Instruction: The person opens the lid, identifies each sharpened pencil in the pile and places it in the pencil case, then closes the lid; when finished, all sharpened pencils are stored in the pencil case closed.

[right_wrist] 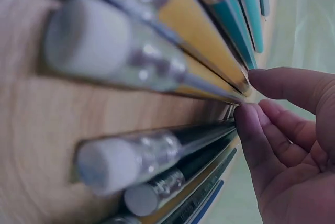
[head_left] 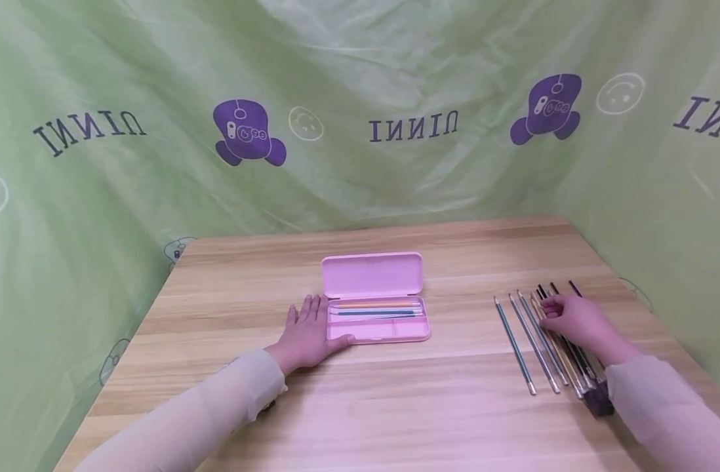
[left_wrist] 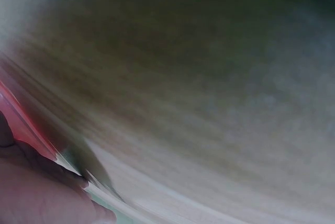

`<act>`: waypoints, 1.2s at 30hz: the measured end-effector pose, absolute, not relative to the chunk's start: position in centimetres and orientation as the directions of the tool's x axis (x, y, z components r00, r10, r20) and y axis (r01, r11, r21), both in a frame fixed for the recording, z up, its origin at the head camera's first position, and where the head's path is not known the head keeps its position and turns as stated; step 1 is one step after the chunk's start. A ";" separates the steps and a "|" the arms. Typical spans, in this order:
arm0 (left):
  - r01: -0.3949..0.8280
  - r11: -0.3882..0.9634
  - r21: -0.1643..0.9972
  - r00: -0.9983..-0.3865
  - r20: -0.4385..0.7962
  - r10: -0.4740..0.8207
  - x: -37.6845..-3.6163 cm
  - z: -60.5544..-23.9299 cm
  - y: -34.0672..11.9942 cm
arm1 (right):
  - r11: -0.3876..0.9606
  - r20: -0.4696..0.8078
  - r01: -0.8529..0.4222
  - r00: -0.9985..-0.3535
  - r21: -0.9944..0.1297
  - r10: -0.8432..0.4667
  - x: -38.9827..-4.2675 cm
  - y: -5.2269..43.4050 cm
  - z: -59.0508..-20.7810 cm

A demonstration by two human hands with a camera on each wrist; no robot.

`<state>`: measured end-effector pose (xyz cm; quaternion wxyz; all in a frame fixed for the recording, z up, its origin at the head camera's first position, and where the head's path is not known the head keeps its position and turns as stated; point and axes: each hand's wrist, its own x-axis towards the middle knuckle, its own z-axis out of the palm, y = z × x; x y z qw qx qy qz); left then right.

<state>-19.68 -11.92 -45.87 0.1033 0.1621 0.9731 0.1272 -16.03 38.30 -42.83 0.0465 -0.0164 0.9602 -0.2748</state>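
An open pink pencil case (head_left: 372, 275) lies at the table's centre with a few pencils (head_left: 378, 309) in its tray. My left hand (head_left: 308, 328) rests flat on the wood against the case's left end, thumb at its front corner. To the right lies a row of several pencils (head_left: 534, 344). My right hand (head_left: 572, 320) sits on that row with fingers curled. Up close, the right hand (right_wrist: 261, 109) pinches the tip end of a yellow pencil (right_wrist: 199, 35) between thumb and forefinger, above black pencils (right_wrist: 157, 150) with white erasers. The left wrist view is blurred, showing only the case edge (left_wrist: 21, 124).
The wooden table (head_left: 395, 406) is bounded by a green printed cloth (head_left: 395, 164) at the back and both sides. A dark object (head_left: 599, 400) lies at the near end of the pencil row, under my right sleeve.
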 end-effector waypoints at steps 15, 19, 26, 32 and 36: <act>0.288 0.916 0.281 -0.926 -0.163 0.341 -19.5 -45.7 -11.9 | 0.940 0.046 -0.065 -0.998 -0.335 -0.052 -16.2 36.6 -43.3; 0.286 0.916 0.282 -0.926 -0.166 0.340 -19.6 -45.8 -12.0 | 0.907 -0.012 0.003 -1.000 -0.421 -0.002 -16.4 37.2 -43.2; 0.281 0.920 0.274 -0.925 -0.178 0.336 -19.7 -45.8 -11.9 | 0.654 -0.177 0.106 -0.983 -0.749 -0.043 -16.8 39.4 -42.0; 0.288 0.918 0.273 -0.926 -0.164 0.339 -19.3 -45.1 -11.8 | -0.121 -0.184 0.218 -0.953 -0.968 -0.240 -17.3 40.2 -40.8; 0.282 0.920 0.273 -0.926 -0.173 0.336 -19.2 -44.9 -11.7 | -0.497 -0.119 0.303 -0.922 -0.813 -0.368 -17.2 39.9 -40.5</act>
